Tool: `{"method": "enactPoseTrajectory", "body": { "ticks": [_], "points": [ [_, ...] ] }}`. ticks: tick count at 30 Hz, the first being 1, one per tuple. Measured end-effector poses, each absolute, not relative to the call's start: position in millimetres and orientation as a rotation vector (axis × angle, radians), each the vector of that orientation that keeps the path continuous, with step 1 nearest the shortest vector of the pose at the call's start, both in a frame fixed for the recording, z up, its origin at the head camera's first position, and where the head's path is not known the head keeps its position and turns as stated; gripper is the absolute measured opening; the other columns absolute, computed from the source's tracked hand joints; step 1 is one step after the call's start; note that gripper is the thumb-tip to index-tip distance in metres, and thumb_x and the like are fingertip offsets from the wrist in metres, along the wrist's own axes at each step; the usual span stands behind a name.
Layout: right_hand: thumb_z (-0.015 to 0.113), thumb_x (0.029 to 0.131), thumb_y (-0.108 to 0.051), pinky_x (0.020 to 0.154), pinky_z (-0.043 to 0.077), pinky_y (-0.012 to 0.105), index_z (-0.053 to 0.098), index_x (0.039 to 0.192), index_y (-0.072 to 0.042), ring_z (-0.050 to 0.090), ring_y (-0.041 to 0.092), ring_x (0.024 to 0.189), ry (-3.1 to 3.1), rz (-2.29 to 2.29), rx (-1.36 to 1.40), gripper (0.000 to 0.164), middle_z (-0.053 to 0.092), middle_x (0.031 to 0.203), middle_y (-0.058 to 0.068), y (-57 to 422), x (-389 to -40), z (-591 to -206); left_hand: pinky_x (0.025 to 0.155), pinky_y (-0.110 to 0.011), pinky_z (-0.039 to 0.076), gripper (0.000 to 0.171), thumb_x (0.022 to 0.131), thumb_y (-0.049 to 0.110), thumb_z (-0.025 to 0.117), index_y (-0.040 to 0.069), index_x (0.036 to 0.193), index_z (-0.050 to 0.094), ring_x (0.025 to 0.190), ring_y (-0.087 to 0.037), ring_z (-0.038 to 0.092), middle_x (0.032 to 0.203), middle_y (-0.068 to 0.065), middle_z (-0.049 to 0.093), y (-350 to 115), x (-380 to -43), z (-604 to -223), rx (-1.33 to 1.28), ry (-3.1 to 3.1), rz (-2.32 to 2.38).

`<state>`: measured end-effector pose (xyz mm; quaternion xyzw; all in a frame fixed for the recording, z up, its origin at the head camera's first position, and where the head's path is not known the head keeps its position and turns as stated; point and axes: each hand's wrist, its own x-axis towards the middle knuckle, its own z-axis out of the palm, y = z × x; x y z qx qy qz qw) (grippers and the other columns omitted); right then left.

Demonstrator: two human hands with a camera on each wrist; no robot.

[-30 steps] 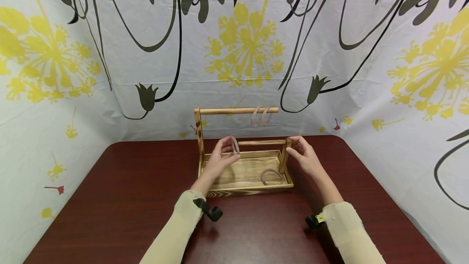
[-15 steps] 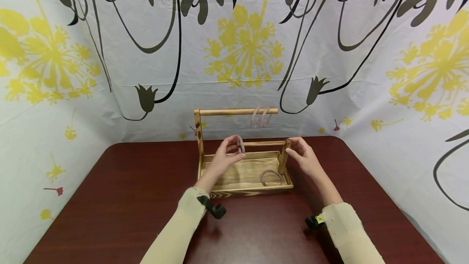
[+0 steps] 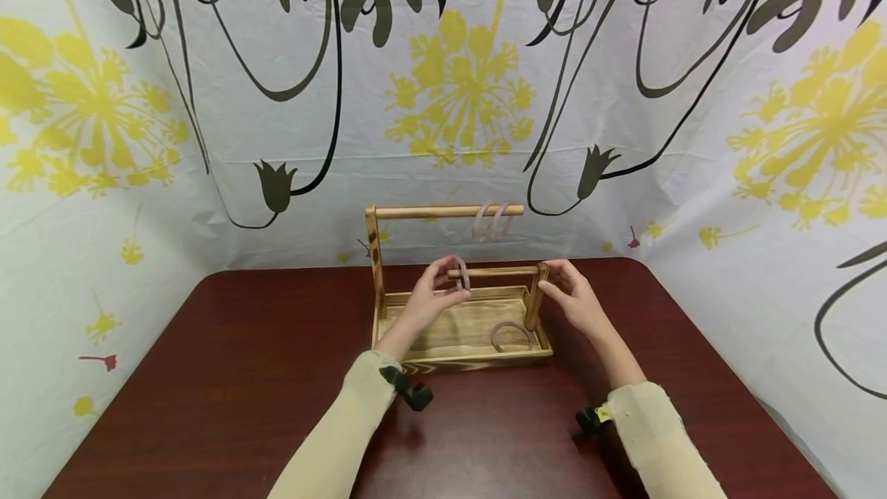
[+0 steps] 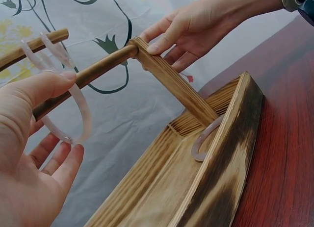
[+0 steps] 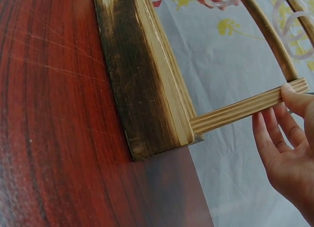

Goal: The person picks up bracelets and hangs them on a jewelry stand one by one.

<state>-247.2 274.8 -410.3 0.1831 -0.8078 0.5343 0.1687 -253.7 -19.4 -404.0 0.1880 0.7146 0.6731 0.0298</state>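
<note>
My left hand (image 3: 428, 305) pinches a pale, translucent bangle (image 4: 85, 114) between thumb and fingers. In the left wrist view the bangle encircles the free end of the lower wooden rod (image 3: 500, 272). My right hand (image 3: 580, 299) holds the top of the short post (image 4: 171, 80) that carries this rod, thumb on the near face and fingers behind. A second bangle (image 4: 195, 149) leans in the right end of the wooden tray (image 3: 466, 363), by the foot of the post. Two more bangles (image 3: 476, 227) hang on the upper rod (image 3: 430, 212).
A tall post (image 3: 377, 260) at the tray's left end carries the upper rod, behind and above the lower one. The stand sits on a dark red table (image 3: 277, 391). A patterned white cloth (image 3: 222, 137) hangs behind and at both sides.
My left hand has moved right with the bangle, bringing it over the lower rod's free end, which now pokes out through it. My right hand has stayed on the post.
</note>
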Motion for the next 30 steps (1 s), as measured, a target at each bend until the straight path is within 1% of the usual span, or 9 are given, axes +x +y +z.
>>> {"method": "enactPoseTrajectory", "body": {
  "ticks": [6,9,13,16,20,22,27,30],
  "points": [
    [0.063,0.095,-0.001,0.084,0.044,0.010,0.053,0.124,0.010,0.055,-0.003,0.097,-2.299,1.517,0.511,0.032,0.059,0.101,-0.018,275.0,-249.1,-412.2,0.105,-0.046,0.050,0.071,0.090,0.009,0.074,0.012,0.152,0.039,0.137,-0.039,0.045,0.152,-0.017,0.040,-14.4,-255.2,-406.2,0.589,2.223,2.051],
    [0.063,0.095,-0.002,0.084,0.043,0.010,0.053,0.124,0.009,0.055,-0.002,0.097,-2.305,1.519,0.504,0.032,0.059,0.101,-0.020,274.9,-249.3,-412.5,0.104,-0.046,0.051,0.071,0.090,0.011,0.074,0.014,0.152,0.039,0.135,-0.039,0.047,0.152,-0.016,0.041,-11.7,-257.1,-408.6,0.588,2.229,2.040],
    [0.062,0.096,-0.002,0.085,0.043,0.009,0.053,0.125,0.009,0.055,-0.005,0.098,-2.308,1.518,0.515,0.032,0.059,0.102,-0.019,275.3,-249.0,-412.7,0.101,-0.045,0.053,0.071,0.089,0.012,0.074,0.015,0.151,0.041,0.132,-0.037,0.050,0.151,-0.015,0.043,-8.7,-257.9,-409.8,0.589,2.237,2.025],
    [0.062,0.096,-0.002,0.085,0.043,0.009,0.053,0.125,0.009,0.054,-0.006,0.098,-2.303,1.526,0.517,0.032,0.059,0.103,-0.017,275.4,-248.9,-412.6,0.099,-0.046,0.054,0.070,0.089,0.013,0.075,0.017,0.151,0.041,0.132,-0.036,0.051,0.150,-0.014,0.045,-6.8,-257.7,-409.5,0.580,2.234,2.019],
    [0.062,0.096,-0.001,0.084,0.043,0.009,0.053,0.124,0.010,0.054,-0.006,0.096,-2.298,1.533,0.516,0.032,0.059,0.102,-0.014,275.0,-248.4,-412.4,0.097,-0.045,0.054,0.070,0.089,0.013,0.075,0.016,0.150,0.042,0.132,-0.036,0.051,0.148,-0.016,0.046,-4.8,-257.9,-410.7,0.568,2.213,2.026],
    [0.062,0.096,-0.001,0.084,0.043,0.009,0.053,0.125,0.010,0.054,-0.006,0.096,-2.299,1.537,0.517,0.032,0.059,0.103,-0.013,274.8,-247.5,-412.0,0.098,-0.045,0.055,0.069,0.090,0.012,0.074,0.013,0.151,0.040,0.133,-0.039,0.050,0.147,-0.021,0.046,-5.6,-252.7,-404.1,0.569,2.180,2.024],
    [0.063,0.096,-0.001,0.084,0.043,0.010,0.053,0.126,0.010,0.053,-0.006,0.097,-2.301,1.543,0.514,0.033,0.061,0.107,-0.002,273.7,-244.3,-409.6,0.100,-0.045,0.054,0.073,0.090,0.007,0.071,0.006,0.153,0.034,0.136,-0.044,0.046,0.145,-0.028,0.047,-5.2,-249.8,-399.0,0.572,2.103,2.019],
    [0.063,0.095,-0.001,0.084,0.043,0.010,0.053,0.126,0.010,0.052,-0.006,0.097,-2.302,1.536,0.510,0.034,0.061,0.108,0.000,273.9,-244.1,-409.3,0.101,-0.046,0.053,0.075,0.091,0.006,0.071,0.007,0.154,0.032,0.136,-0.044,0.046,0.145,-0.028,0.048,-1.4,-257.8,-410.8,0.567,2.088,2.044]
  ]
}}
